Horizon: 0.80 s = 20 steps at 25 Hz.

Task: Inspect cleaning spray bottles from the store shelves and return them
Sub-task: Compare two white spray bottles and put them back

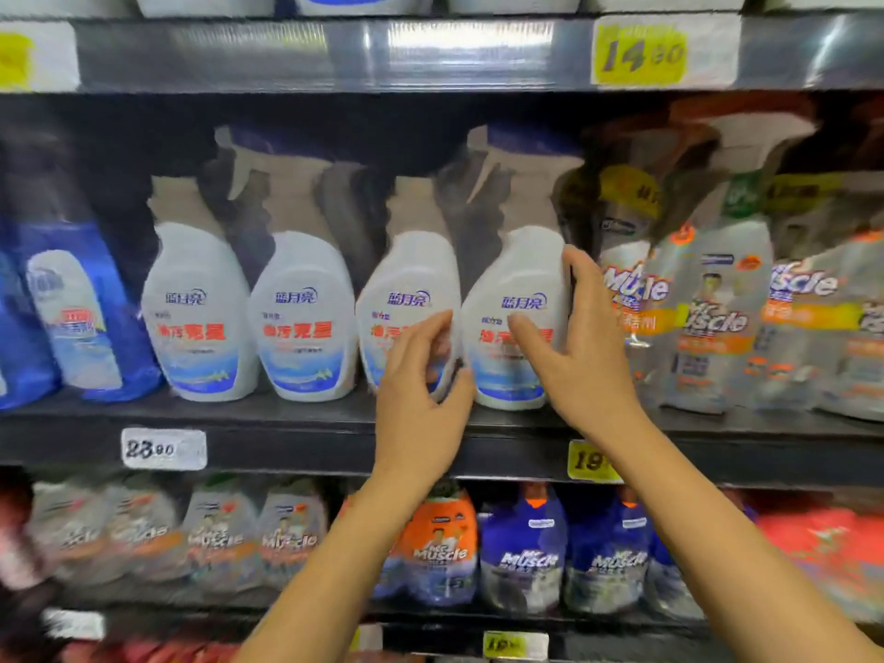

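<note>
The rightmost spray bottle point(516, 279), white and labelled 蓝月亮, stands upright on the middle shelf point(296, 418), nozzle pointing left. The right hand point(579, 356) wraps its grip round it, thumb on the label. The left hand point(421, 390) curves before the neighbouring bottle point(406, 289), grip unclear. Mr Muscle bottles point(708, 318) crowd its right.

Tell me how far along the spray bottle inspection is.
Done: nothing shows for certain; all four white spray bottles stand on the middle shelf. In hand: the right hand grips the rightmost white bottle, the left hand touches its neighbour. Left: whether that bottle is coming out or going back cannot be told; the Mr Muscle bottles alongside stand untouched.
</note>
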Available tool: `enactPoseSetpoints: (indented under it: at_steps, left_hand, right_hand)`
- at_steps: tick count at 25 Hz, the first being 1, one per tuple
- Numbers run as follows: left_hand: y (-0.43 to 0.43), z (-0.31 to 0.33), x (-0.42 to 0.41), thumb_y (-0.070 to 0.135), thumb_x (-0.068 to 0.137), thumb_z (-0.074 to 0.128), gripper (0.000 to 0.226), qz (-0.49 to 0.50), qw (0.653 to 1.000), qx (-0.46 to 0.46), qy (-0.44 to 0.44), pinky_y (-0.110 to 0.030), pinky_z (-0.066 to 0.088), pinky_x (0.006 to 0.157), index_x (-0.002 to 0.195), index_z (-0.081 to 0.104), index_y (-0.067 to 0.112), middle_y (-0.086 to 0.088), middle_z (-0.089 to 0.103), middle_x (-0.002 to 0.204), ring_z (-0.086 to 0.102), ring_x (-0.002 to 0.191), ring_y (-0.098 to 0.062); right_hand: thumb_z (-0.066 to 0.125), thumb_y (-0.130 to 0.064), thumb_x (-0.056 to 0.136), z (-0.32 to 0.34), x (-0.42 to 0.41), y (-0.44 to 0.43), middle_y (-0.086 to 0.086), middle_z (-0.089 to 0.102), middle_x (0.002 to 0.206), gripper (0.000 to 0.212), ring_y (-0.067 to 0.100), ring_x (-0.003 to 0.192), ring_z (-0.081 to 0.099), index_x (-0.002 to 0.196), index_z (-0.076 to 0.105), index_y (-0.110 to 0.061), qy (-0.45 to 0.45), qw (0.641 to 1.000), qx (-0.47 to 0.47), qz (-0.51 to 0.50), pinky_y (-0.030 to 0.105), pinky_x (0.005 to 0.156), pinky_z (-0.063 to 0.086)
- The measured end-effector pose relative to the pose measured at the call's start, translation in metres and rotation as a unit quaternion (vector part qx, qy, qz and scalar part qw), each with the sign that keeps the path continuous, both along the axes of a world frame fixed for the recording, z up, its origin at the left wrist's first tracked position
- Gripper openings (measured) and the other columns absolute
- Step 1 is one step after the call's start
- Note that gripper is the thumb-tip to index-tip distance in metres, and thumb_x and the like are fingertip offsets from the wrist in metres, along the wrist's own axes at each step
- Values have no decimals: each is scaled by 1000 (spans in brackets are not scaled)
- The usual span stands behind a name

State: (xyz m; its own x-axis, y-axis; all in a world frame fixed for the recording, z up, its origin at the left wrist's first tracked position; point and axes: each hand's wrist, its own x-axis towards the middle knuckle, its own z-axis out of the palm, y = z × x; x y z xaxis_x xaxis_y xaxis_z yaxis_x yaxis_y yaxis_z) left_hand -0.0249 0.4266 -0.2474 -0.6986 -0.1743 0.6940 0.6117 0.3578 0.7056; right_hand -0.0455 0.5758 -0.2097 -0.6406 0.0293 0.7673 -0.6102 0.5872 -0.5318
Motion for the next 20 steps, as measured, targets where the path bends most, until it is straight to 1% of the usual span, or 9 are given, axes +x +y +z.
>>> enactPoseSetpoints:
  at_steps: [2, 4, 6, 8, 10, 12, 14, 18, 20]
  left_hand:
    - [-10, -4, 0, 6, 78, 63, 47, 29, 998, -11, 48, -25, 44, 98, 125, 56, 12, -4, 56, 122, 55, 112, -16]
    - [-25, -6, -6, 2, 77, 68, 57, 82, 994, -24, 62, -15, 32, 104, 131, 51, 8, -11, 49, 132, 47, 123, -22]
    - [-37, -7, -15, 5, 79, 72, 70, 114, 992, -53, 22, -11, 17, 107, 141, 39, 7, -13, 36, 146, 32, 135, -26]
    - [-40, -11, -18, 14, 82, 72, 80, 107, 991, -85, -10, -11, 7, 109, 148, 26, 11, -9, 23, 155, 20, 142, -23]
    - [-38, -17, -19, 22, 84, 70, 83, 83, 992, -92, -26, -19, 10, 111, 150, 21, 16, -1, 19, 158, 16, 143, -18]
    - [-38, -21, -23, 27, 86, 68, 78, 59, 994, -77, -45, -28, 21, 111, 149, 23, 21, 3, 25, 156, 23, 141, -15]
    - [-40, -20, -29, 30, 88, 65, 69, 52, 994, -67, -69, -28, 28, 108, 147, 29, 23, 4, 32, 153, 31, 138, -14]
    - [-46, -20, -31, 35, 90, 60, 66, -5, 993, -55, -106, -16, 31, 102, 147, 27, 23, 9, 35, 148, 37, 131, -6]
    - [-50, -16, -25, 39, 86, 62, 72, -59, 991, 9, -116, -1, 36, 88, 146, 27, 25, 18, 39, 138, 43, 120, 4]
  right_hand:
    - [73, -16, 83, -2, -4, -10, 13, 34, 148, 83, 28, 135, 34, 147, 23, -3, -24, 999, -25, -21, 36, 114, 27]
    - [78, -19, 77, 3, -5, -15, 8, 44, 137, 85, 26, 125, 42, 144, 28, -6, -29, 997, -60, -47, 31, 105, 33]
    - [82, -24, 71, 10, -6, -15, 5, 54, 118, 69, 27, 111, 50, 127, 45, -7, -22, 996, -52, -72, 35, 94, 39]
    - [85, -29, 66, 13, -7, -12, 8, 60, 109, 61, 30, 105, 54, 113, 53, -7, -26, 995, -42, -92, 45, 92, 43]
    - [88, -34, 61, 13, -4, -11, 4, 60, 108, 63, 25, 103, 58, 111, 54, -14, -47, 994, -66, -76, 45, 90, 48]
    - [88, -34, 63, 9, 2, -13, -9, 58, 104, 66, 8, 97, 60, 112, 45, -23, -51, 994, -98, -27, 30, 83, 53]
    - [86, -30, 67, 5, 5, -16, -16, 54, 101, 65, -1, 93, 60, 112, 39, -27, -30, 993, -113, 10, 18, 76, 53]
    - [85, -26, 67, 4, 17, -14, -13, 59, 100, 58, -2, 89, 63, 106, 43, -33, 8, 986, -160, 48, 13, 70, 52]
    - [85, -31, 62, 4, 26, -6, -13, 65, 96, 56, 3, 86, 67, 103, 47, -36, 4, 977, -198, 78, 17, 68, 54]
